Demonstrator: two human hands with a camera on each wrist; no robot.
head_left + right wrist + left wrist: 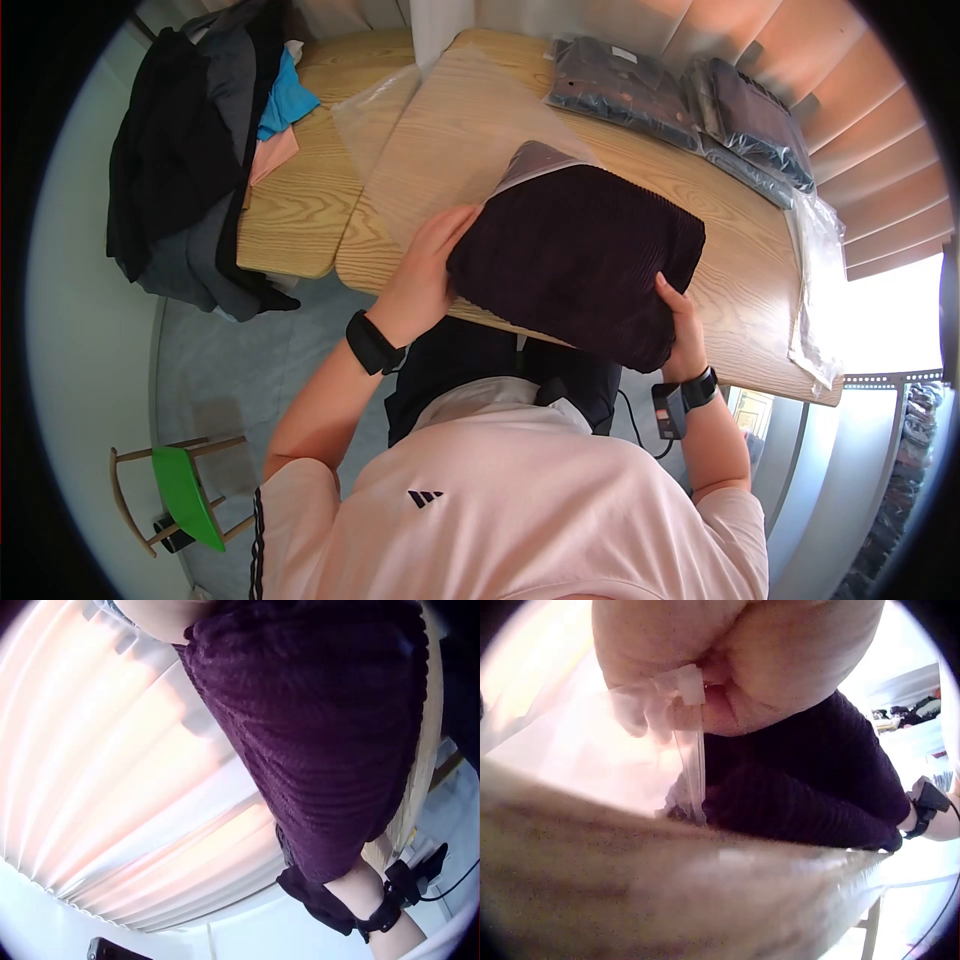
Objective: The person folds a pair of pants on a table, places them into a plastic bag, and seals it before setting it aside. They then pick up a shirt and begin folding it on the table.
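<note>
A folded dark purple ribbed garment [580,255] is held up over the table's front edge; it fills much of the right wrist view [300,727]. Its far left corner sits inside the mouth of a clear plastic bag [460,125], which lies flat on the table. My left hand [425,275] grips the garment's left side together with the bag's edge; in the left wrist view the bag's edge [694,750] runs beside the purple cloth [802,772]. My right hand [685,325] holds the right side, thumb on top, other fingers hidden beneath.
Bagged dark garments [625,90] and another bagged stack [755,120] lie along the back right. An empty-looking plastic bag [820,290] hangs at the right edge. Dark clothes [175,160] are heaped at the left, near a blue cloth [288,98]. A green-seated chair [188,495] stands lower left.
</note>
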